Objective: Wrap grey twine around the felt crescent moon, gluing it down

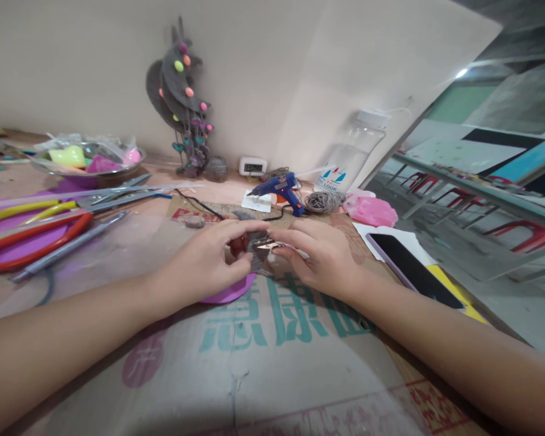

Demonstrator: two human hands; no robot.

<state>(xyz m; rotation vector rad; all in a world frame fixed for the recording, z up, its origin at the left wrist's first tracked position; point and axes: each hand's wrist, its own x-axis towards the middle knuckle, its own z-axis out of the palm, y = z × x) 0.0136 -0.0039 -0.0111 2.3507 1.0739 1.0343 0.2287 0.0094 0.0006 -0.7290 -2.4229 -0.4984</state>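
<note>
Near the middle of the head view, my left hand pinches a small grey fuzzy piece between thumb and fingers. My right hand is closed on a small shiny metal thing against the right side of that piece; its exact shape is too small to tell. Under my left hand, the edge of a purple sheet shows on the printed cardboard. Just beyond my hands lies a blue glue gun, its nozzle pointing left over a small white paper.
Scissors with yellow and red handles and a pen lie left. Behind stand a metal bowl, a clock and a bottle. Grey yarn, pink plastic and a phone are right.
</note>
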